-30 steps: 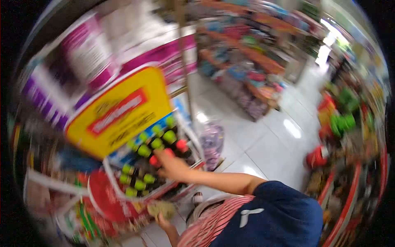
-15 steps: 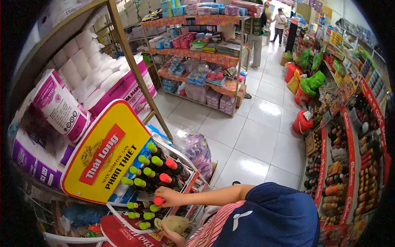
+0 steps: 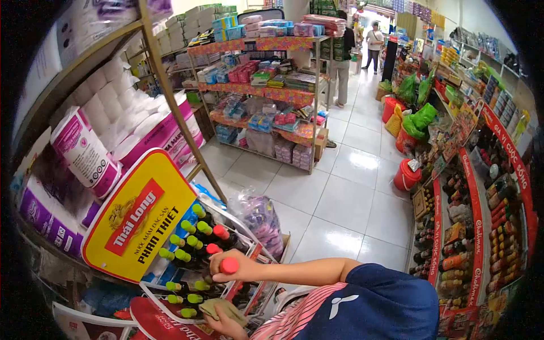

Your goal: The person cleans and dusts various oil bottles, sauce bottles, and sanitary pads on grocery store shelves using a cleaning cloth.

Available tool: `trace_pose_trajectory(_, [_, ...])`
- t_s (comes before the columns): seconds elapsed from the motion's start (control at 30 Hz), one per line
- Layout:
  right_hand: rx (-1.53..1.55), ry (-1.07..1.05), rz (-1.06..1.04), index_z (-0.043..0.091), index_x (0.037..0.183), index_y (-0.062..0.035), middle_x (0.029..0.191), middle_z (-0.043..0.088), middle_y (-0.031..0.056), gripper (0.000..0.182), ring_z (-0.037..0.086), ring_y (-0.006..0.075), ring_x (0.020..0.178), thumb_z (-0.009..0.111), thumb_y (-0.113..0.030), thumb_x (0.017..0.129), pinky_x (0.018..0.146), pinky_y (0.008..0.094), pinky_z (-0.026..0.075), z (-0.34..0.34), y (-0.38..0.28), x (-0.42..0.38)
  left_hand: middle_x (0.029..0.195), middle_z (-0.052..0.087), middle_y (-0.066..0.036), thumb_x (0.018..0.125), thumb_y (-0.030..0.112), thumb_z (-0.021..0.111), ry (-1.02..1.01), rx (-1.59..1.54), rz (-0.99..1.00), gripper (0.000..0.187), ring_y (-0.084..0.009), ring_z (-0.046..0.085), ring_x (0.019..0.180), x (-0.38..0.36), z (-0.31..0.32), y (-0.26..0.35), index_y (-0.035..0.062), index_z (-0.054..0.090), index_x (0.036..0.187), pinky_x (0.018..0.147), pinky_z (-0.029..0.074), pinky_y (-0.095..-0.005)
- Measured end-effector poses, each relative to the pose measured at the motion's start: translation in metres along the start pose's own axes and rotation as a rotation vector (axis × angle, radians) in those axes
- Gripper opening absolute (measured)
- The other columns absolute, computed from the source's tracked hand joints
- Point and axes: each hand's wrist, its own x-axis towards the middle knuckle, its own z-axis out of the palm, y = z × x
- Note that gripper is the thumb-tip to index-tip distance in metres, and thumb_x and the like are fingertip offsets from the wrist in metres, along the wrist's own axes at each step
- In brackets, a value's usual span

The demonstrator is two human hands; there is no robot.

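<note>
My right hand [image 3: 249,268] is closed around the neck of a dark bottle, its red cap [image 3: 229,265] pointing up at the camera. Most of that bottle is hidden under the hand. Lower down, my left hand [image 3: 228,327] grips an olive-tan cloth [image 3: 231,311] beside the rack. Several dark bottles with lime-green caps [image 3: 187,226] stand in the display rack [image 3: 258,251], along with two more red-capped bottles [image 3: 221,232]. A few green-capped bottles [image 3: 188,312] are in the front section, near the cloth.
A yellow Thái Long sign [image 3: 139,212] rises behind the rack. Toilet paper packs [image 3: 88,153] fill the left shelf. A plastic-wrapped purple bundle [image 3: 258,221] sits on the floor beyond. Sauce shelves [image 3: 479,226] line the right side. Two people [image 3: 374,48] stand farther back.
My right hand has raised the red-capped bottle closer to the camera and slightly up in view. My left hand still grips the cloth near the rack. The view has shifted slightly.
</note>
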Motion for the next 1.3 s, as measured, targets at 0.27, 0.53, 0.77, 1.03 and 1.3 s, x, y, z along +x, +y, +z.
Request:
trace_pose_trajectory(0.27, [0.219,0.442,0.167,0.049,0.067,-0.0034,0.067,0.054,0.0066,0.017,0.052,0.0143,0.064,0.063,-0.012,0.070,0.061,0.0258,0.041,-0.066,-0.085,-0.112,0.106,0.049,-0.018,0.080,0.017,0.053,-0.523,0.080,0.097,0.040,-0.0236,0.049,0.089,-0.065,0.102,0.049,-0.0070,0.042,0.110,0.081,0.037,-0.0318])
trace_pose_trajectory(0.53, [0.173,0.986,0.101,0.047,0.064,-0.0042,0.056,0.048,0.0050,0.015,0.049,0.0153,0.057,0.059,-0.012,0.069,0.056,0.0241,0.036,-0.117,-0.129,-0.190,0.126,0.030,-0.022,0.084,0.034,0.040,-0.874,-0.345,0.461,0.044,-0.0324,0.029,0.117,-0.177,0.170,0.038,-0.0045,0.040,0.105,0.096,0.019,-0.0394])
trace_pose_trajectory(0.77, [0.181,1.087,-0.082,0.043,0.066,-0.0049,0.059,0.044,0.0052,0.015,0.046,0.0161,0.064,0.058,-0.007,0.069,0.065,0.0282,0.037,-0.134,-0.161,-0.237,0.123,0.032,-0.021,0.052,0.020,0.076,-0.554,0.031,0.770,0.079,-0.0396,0.028,0.115,-0.210,0.224,0.017,0.0051,0.028,0.113,0.095,0.022,-0.0467])
trace_pose_trajectory(1.03, [0.066,1.023,-0.194,0.042,0.066,-0.0054,0.058,0.044,0.0053,0.014,0.043,0.0158,0.061,0.056,-0.006,0.070,0.064,0.0271,0.035,-0.154,-0.189,-0.275,0.127,0.027,-0.020,0.056,0.029,0.071,-0.900,-0.020,0.807,0.083,-0.0383,0.024,0.118,-0.240,0.242,0.058,0.0016,0.027,0.121,0.097,0.018,-0.0455])
trace_pose_trajectory(1.3, [0.178,1.169,-0.256,0.043,0.066,-0.0039,0.061,0.045,0.0049,0.012,0.046,0.0158,0.064,0.053,-0.007,0.072,0.067,0.0269,0.037,-0.174,-0.203,-0.316,0.130,0.028,-0.017,0.070,0.051,0.052,-1.439,-0.224,0.906,0.079,-0.0322,0.025,0.120,-0.256,0.263,0.107,0.0039,0.026,0.127,0.098,0.019,-0.0395])
